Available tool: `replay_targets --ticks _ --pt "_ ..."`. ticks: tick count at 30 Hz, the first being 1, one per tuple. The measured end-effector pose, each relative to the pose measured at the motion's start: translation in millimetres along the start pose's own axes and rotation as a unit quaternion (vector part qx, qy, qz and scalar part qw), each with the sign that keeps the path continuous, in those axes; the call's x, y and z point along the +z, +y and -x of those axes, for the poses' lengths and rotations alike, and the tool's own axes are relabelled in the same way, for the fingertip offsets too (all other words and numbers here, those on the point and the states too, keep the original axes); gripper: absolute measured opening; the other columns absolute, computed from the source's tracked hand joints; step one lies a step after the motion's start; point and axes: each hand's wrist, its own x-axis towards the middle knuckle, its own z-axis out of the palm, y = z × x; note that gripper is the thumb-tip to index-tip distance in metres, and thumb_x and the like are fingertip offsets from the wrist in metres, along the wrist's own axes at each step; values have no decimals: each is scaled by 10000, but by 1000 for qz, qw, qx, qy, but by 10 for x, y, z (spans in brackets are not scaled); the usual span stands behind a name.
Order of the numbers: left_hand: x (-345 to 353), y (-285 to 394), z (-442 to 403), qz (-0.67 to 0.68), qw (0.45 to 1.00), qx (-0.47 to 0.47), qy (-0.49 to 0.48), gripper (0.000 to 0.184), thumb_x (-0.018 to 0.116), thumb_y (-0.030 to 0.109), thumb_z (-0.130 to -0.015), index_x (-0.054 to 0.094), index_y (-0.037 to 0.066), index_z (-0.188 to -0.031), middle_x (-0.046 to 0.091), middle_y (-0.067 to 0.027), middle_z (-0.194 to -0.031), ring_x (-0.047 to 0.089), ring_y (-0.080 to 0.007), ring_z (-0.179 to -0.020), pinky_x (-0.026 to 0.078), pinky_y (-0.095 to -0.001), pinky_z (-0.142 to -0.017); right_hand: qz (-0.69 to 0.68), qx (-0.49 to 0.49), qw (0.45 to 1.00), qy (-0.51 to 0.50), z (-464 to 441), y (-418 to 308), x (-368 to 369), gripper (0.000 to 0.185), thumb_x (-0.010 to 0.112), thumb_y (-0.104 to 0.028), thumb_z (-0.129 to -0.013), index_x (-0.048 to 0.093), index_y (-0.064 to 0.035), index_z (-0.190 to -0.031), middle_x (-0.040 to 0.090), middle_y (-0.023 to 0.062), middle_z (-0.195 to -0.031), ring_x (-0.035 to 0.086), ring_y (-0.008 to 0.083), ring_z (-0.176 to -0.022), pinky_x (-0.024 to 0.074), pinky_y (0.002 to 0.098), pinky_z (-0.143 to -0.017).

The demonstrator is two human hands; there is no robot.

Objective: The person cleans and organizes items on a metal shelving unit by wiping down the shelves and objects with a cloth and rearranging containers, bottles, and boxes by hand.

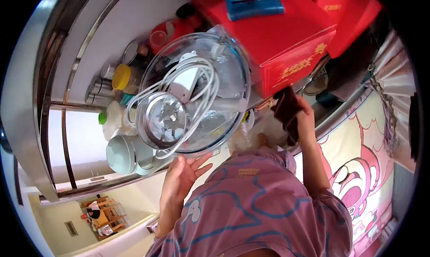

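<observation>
A large clear bowl (230, 84) stands in front of me. A coiled white cable (209, 105), a white power strip (184, 83) and a clear cup with metal blades (165, 118) lie in or across it. Close below the bowl's near rim is my left hand (181, 176), its fingers spread and nothing in it; whether a fingertip touches the rim I cannot tell. My right hand (306, 122) grips a dark brown cloth (287, 111), just below a red gift box (286, 37). The fingers are partly hidden by the cloth.
A pale green round appliance (121, 154) and a yellow-lidded jar (122, 77) stand left of the bowl. A blue handle (255, 5) tops the red box. Beside my right arm lies a cartoon-print cloth (354, 176). A metal frame (27, 100) edges the far left.
</observation>
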Motion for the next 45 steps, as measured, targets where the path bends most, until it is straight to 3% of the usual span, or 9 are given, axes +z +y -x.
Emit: replay_targets --ticks 3,5,9,11,13,21,24,36,45 --pt "-154 41 57 -6 1000 -25 -10 658 546 489 -934 405 25 -1379 549 -228 -1305 537 -355 -1222 454 -459 -1004 -24 45 996 -77 254 -180 239 344 501 21 -832 601 5 -1161 646 54 -1055 590 129 -980 454 261 -885" --pt "-223 221 202 -251 957 -129 -67 443 616 343 -939 598 4 -1224 672 -151 -1129 629 -249 -1082 478 -394 -951 -15 55 992 -112 340 -309 361 333 511 20 -835 597 5 -1156 646 53 -1062 592 131 -991 455 265 -892" --pt "-271 543 580 -330 923 191 -53 167 677 84 -872 705 -12 -1006 722 -71 -905 672 -170 -791 521 -276 -726 58 2 982 -178 445 -608 589 315 566 25 -825 605 -9 -1136 630 41 -1070 587 137 -1009 455 275 -895" --pt "-222 719 542 -401 842 343 109 152 676 15 -834 704 -2 -983 703 -76 -915 649 -177 -799 505 -274 -715 96 -98 972 -190 417 -647 659 313 573 26 -826 605 -14 -1135 631 41 -1050 589 133 -995 455 271 -887" --pt "-148 965 309 -613 630 439 189 215 680 -36 -796 706 44 -994 662 -96 -1021 614 -190 -861 483 -284 -712 91 -77 977 -176 410 -656 716 303 578 23 -826 604 -2 -1127 635 39 -1043 590 127 -985 451 265 -887" --pt "-166 1155 98 -672 644 363 40 247 742 14 -716 710 87 -950 616 -41 -1071 579 -231 -884 476 -335 -729 60 -79 986 -135 388 -661 857 320 531 10 -836 589 13 -1151 642 43 -1041 593 120 -973 459 263 -882" --pt "-223 1192 25 -709 573 410 1 212 750 56 -715 704 81 -920 635 -39 -993 578 -238 -855 478 -347 -727 32 -77 987 -139 371 -666 905 310 531 -9 -846 587 15 -1151 644 53 -1044 599 128 -968 463 265 -880" --pt "-182 1335 7 -582 677 432 127 127 742 50 -754 703 30 -873 651 -56 -909 593 -201 -837 480 -306 -749 39 -79 988 -130 289 -642 923 254 532 -28 -887 583 18 -1131 645 59 -997 618 137 -897 494 276 -824" --pt "-517 2248 -1469 -493 688 464 262 192 720 152 -827 705 9 -954 688 -84 -808 621 -143 -725 483 -266 -705 23 -69 989 -132 259 -610 881 284 527 44 -836 599 1 -1108 636 40 -986 613 138 -902 498 281 -825"
